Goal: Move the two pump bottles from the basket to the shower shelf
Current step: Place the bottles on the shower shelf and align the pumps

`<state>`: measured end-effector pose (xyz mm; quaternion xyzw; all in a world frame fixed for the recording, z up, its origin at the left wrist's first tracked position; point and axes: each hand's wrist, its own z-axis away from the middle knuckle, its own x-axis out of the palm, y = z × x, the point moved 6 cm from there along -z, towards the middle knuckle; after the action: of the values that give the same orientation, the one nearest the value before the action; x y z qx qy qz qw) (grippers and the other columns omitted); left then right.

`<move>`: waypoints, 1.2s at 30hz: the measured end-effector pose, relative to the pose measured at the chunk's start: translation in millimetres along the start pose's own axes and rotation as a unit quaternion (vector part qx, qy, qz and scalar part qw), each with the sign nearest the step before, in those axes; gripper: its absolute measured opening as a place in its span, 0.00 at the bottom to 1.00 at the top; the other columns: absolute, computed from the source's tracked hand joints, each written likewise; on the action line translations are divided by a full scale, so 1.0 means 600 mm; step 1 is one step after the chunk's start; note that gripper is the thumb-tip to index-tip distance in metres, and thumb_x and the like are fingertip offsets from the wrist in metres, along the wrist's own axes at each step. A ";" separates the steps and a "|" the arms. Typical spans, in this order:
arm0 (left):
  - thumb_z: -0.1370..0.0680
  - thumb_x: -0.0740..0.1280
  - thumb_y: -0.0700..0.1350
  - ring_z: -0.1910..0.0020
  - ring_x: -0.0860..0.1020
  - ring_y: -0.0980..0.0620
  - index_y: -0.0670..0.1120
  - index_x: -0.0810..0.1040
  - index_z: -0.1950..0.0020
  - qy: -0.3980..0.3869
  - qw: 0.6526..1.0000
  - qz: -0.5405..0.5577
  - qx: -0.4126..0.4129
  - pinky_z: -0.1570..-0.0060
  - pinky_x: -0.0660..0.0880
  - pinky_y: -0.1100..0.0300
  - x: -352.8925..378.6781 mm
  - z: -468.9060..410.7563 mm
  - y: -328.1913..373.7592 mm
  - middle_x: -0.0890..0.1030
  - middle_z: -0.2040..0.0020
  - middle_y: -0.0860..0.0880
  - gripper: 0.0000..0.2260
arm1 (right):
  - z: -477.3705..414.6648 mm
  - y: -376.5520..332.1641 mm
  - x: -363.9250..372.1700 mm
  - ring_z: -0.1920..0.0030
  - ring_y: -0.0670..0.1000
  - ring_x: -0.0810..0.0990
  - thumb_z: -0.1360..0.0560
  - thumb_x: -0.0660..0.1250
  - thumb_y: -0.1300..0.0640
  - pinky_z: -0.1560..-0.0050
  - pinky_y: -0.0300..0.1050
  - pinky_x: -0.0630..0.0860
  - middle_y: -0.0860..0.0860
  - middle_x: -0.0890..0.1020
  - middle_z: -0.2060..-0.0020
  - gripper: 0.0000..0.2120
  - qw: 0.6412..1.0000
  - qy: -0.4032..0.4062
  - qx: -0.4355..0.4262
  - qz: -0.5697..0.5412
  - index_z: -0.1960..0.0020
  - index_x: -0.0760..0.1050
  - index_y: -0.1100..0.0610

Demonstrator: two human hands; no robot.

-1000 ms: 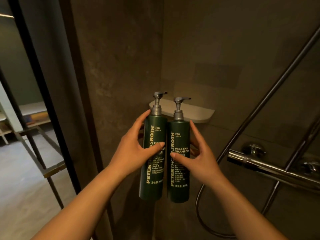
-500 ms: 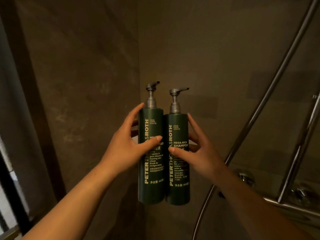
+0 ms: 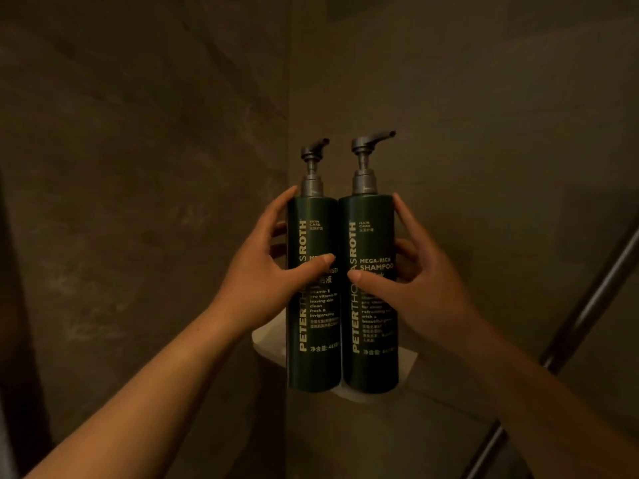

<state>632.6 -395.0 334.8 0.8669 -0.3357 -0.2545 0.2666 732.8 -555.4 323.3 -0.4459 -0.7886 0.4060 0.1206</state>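
Observation:
Two dark green pump bottles with grey pumps stand upright side by side in the shower corner. My left hand (image 3: 266, 271) grips the left bottle (image 3: 316, 357) around its middle. My right hand (image 3: 415, 281) holds the right bottle (image 3: 373, 368), labelled shampoo, the same way. The white corner shelf (image 3: 268, 337) shows just behind and below the bottles' lower halves. The bottles' bases overlap the shelf's front edge; whether they rest on it I cannot tell. The basket is out of view.
Dark stone-look walls meet in the corner behind the bottles. A metal shower rail (image 3: 584, 316) runs diagonally at the lower right. A dark door frame edge lies at the far left.
Both bottles have gone up and toward the corner together, from below the shelf to in front of it. My view has turned up and right; the doorway and the shower tap have left the frame.

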 end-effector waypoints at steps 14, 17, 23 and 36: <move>0.39 0.74 0.57 0.46 0.71 0.75 0.74 0.59 0.35 -0.018 0.999 0.044 -0.003 0.62 0.72 0.77 0.032 -0.033 -0.060 0.71 0.43 0.69 0.38 | -0.021 0.057 -0.014 0.47 0.32 0.75 0.36 0.76 0.61 0.60 0.27 0.75 0.38 0.76 0.44 0.46 0.998 0.045 -0.002 0.047 0.36 0.55 0.23; 0.38 0.74 0.55 0.44 0.71 0.73 0.74 0.60 0.35 -0.034 0.998 0.057 0.001 0.59 0.71 0.78 0.037 -0.030 -0.071 0.73 0.42 0.68 0.37 | -0.015 0.069 -0.015 0.45 0.34 0.75 0.36 0.76 0.60 0.58 0.30 0.76 0.40 0.76 0.41 0.47 0.996 0.066 0.001 0.059 0.36 0.55 0.23; 0.38 0.74 0.56 0.45 0.69 0.77 0.76 0.57 0.35 -0.044 0.996 0.080 0.001 0.55 0.70 0.69 0.046 -0.027 -0.091 0.70 0.43 0.75 0.38 | -0.001 0.080 -0.018 0.44 0.34 0.75 0.37 0.76 0.56 0.58 0.31 0.76 0.34 0.76 0.43 0.46 0.993 0.095 0.000 0.072 0.34 0.54 0.25; 0.36 0.73 0.53 0.43 0.68 0.76 0.77 0.53 0.34 -0.067 0.989 0.129 -0.014 0.58 0.71 0.77 0.050 -0.003 -0.121 0.67 0.42 0.79 0.40 | 0.015 0.086 0.009 0.41 0.33 0.72 0.41 0.73 0.46 0.48 0.39 0.74 0.28 0.71 0.40 0.45 0.989 0.118 0.006 0.093 0.34 0.52 0.25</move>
<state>685.7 -370.0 282.0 0.7934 -0.4581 -0.2800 0.2867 756.1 -541.6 278.1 -0.5611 -0.7215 0.3651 0.1773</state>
